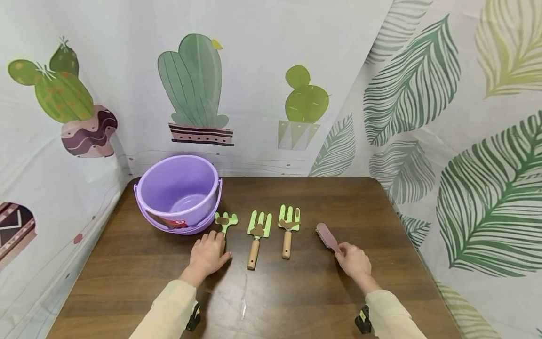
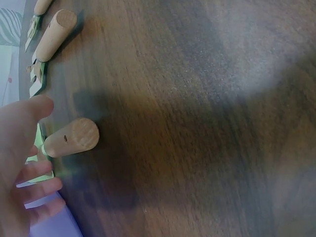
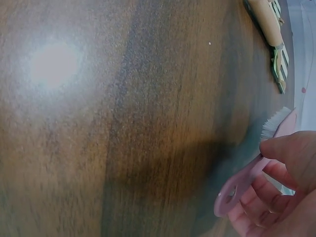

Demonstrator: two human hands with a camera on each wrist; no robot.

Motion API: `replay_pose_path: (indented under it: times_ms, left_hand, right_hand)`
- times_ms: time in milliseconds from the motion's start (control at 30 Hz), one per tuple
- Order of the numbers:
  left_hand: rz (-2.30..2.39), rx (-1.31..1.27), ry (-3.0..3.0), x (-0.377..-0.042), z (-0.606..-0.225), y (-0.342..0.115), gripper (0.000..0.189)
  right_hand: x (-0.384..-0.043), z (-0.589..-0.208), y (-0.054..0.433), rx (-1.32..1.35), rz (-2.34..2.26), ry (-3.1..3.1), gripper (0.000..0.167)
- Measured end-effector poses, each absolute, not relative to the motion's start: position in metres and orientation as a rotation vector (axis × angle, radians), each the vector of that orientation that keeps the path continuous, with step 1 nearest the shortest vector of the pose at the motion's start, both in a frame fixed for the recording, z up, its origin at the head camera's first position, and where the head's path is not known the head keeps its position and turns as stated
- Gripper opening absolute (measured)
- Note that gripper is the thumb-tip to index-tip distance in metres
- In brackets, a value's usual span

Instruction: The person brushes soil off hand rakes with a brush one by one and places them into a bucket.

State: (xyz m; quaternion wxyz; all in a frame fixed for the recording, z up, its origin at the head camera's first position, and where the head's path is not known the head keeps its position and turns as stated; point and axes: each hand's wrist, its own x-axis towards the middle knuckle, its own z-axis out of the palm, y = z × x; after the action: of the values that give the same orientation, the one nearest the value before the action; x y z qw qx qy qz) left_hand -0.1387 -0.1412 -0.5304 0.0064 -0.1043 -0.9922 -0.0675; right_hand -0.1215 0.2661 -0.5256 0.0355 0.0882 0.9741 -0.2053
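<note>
Printed cloth [image 1: 258, 94] (cacti and large leaves) encloses the far and side edges of a brown wood-grain table [image 1: 305, 301]. Bucket [image 1: 178, 174]: purple, located at the far left corner of the table, mouth upward and turned partly toward the person; the inner wall and round floor are visible. Its bail [image 1: 154, 225] hangs down across the front, below a red label [image 1: 175, 223].

Rake [image 1: 228, 220]: green head, wooden handle, located just right of the bucket. Its long axis runs from near to far, tines pointing away from the person and slightly right. First fork [image 1: 254, 252] and second fork [image 1: 286, 245] lie in the middle of the table, second to the right of first, both with tines away from the person and wooden handles toward the person; brown patches mark all three green heads.

Left hand [image 1: 207, 254]: positioned over the rake's handle, thumb well apart from the loosely bent fingers.

Right hand [image 1: 353, 260]: thumb and fingers clamped on the handle of the pink brush [image 1: 326, 234], right of the second fork. The brush's long axis is diagonal: head far and left, handle near and right, bristles on the left side. Contact between brush and table cannot be confirmed.
</note>
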Motion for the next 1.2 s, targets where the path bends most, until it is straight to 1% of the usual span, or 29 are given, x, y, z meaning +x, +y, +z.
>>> replay_pose_path:
  times_ms: [467, 800, 1200]
  left_hand:
    - [-0.212, -0.263, -3.142, -0.142, -0.538, -0.142, 0.064]
    - [-0.246, -0.215, -3.14, -0.144, -0.541, -0.144, 0.045]
    - [-0.239, -0.106, -3.153, -0.147, -0.54, -0.143, 0.042]
  right_hand:
    - [-0.124, -0.516, 0.272, 0.23, -0.619, 3.056, 0.029]
    - [-0.125, -0.514, 0.274, 0.214, -0.609, 3.081, 0.029]
    - [-0.127, -0.515, 0.276, 0.219, -0.611, 3.092, 0.029]
